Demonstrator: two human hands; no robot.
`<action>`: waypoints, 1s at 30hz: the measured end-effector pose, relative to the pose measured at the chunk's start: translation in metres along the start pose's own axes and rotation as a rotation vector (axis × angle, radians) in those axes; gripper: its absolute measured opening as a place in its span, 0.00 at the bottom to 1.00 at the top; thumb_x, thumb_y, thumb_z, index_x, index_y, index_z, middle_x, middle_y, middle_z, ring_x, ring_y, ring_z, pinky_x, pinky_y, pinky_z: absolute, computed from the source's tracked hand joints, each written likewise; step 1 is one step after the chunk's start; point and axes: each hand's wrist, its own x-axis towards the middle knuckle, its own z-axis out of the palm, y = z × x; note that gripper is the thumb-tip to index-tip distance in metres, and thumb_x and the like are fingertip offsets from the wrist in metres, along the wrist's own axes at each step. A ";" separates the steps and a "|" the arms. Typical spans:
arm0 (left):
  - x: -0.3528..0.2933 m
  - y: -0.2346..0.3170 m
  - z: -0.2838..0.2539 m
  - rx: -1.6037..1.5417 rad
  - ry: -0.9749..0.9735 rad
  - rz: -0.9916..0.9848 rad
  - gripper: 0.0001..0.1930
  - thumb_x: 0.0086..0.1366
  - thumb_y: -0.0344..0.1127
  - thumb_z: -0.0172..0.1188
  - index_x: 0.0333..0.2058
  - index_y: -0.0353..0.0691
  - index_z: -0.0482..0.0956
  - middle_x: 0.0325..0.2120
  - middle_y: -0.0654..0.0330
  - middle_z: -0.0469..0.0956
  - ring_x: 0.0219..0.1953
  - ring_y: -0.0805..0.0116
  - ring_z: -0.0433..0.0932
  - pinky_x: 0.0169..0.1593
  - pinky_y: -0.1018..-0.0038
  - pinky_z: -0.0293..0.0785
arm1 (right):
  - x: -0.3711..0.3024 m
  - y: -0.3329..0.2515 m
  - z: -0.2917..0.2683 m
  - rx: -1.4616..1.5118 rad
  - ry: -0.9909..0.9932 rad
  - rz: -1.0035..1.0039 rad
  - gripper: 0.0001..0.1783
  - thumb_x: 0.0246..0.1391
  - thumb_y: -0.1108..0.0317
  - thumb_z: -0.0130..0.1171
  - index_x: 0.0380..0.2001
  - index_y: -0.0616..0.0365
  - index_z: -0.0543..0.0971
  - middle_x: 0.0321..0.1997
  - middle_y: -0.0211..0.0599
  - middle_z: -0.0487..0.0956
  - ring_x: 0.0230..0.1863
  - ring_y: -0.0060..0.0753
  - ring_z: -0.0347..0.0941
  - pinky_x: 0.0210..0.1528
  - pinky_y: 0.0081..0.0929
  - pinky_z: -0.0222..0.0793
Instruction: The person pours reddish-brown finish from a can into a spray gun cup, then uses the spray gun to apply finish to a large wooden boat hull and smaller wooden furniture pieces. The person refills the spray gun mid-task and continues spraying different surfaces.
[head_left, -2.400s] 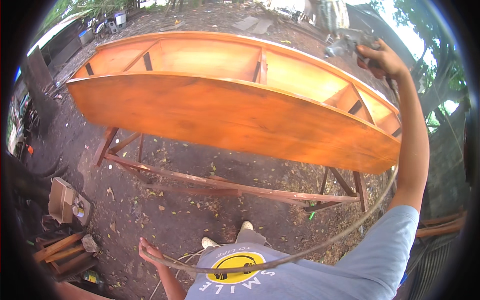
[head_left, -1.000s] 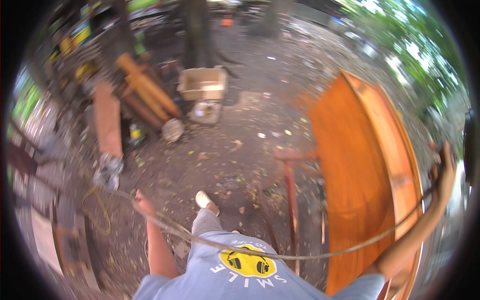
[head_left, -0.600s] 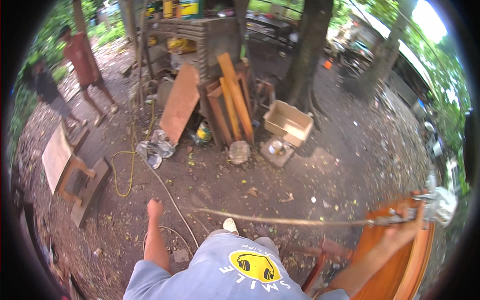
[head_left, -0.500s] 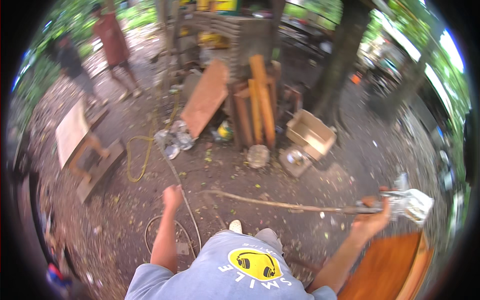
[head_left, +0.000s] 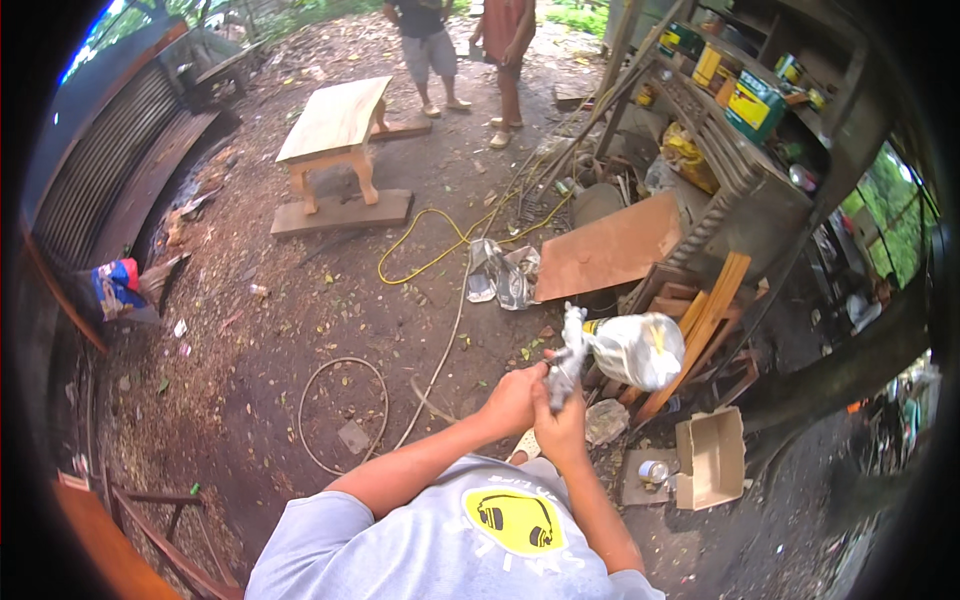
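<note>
A silvery spray gun [head_left: 567, 362] with a shiny, paint-smeared metal cup [head_left: 640, 352] is held out before my body, its cup turned to the right. My right hand [head_left: 562, 425] is wrapped round the gun's handle. Against it, my left hand [head_left: 512, 398] is closed at the same handle, its fingertips partly hidden. A thin hose [head_left: 452, 345] runs over the dirt near my left forearm, and part of it lies in a loop [head_left: 303, 402]. Where the hose joins the gun is hidden by my hands.
A pale wooden table [head_left: 335, 115] stands on planks at the far left, two people [head_left: 425, 50] behind it. A yellow cord [head_left: 440, 245], a brown board [head_left: 610, 245], leaning timber [head_left: 700, 335], a cardboard box [head_left: 712, 460] and a cluttered shelf [head_left: 720, 150] lie ahead and right.
My view has swung left toward the pale table. The spray gun has come from far right to in front of me, and my left hand has joined my right at its handle.
</note>
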 end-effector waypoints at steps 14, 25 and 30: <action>0.149 -0.042 0.028 -0.001 0.353 -0.107 0.07 0.56 0.30 0.61 0.34 0.36 0.82 0.26 0.50 0.81 0.30 0.50 0.79 0.39 0.63 0.73 | 0.247 0.000 -0.090 -0.565 0.249 -0.310 0.20 0.50 0.64 0.64 0.43 0.68 0.77 0.47 0.52 0.72 0.51 0.55 0.67 0.52 0.46 0.64; 0.317 -0.085 -0.040 -0.117 0.292 -0.152 0.13 0.62 0.38 0.62 0.29 0.31 0.79 0.14 0.52 0.74 0.17 0.65 0.73 0.25 0.65 0.68 | 0.429 0.060 -0.040 -0.610 0.229 -0.382 0.18 0.42 0.69 0.65 0.39 0.66 0.78 0.38 0.47 0.72 0.42 0.52 0.68 0.43 0.44 0.67; 0.364 -0.113 -0.067 -0.188 0.188 -0.159 0.18 0.65 0.45 0.61 0.27 0.33 0.78 0.14 0.57 0.74 0.18 0.70 0.72 0.25 0.68 0.68 | 0.487 0.053 -0.027 -0.543 0.155 -0.435 0.23 0.42 0.73 0.64 0.45 0.64 0.75 0.38 0.46 0.73 0.41 0.50 0.70 0.44 0.40 0.68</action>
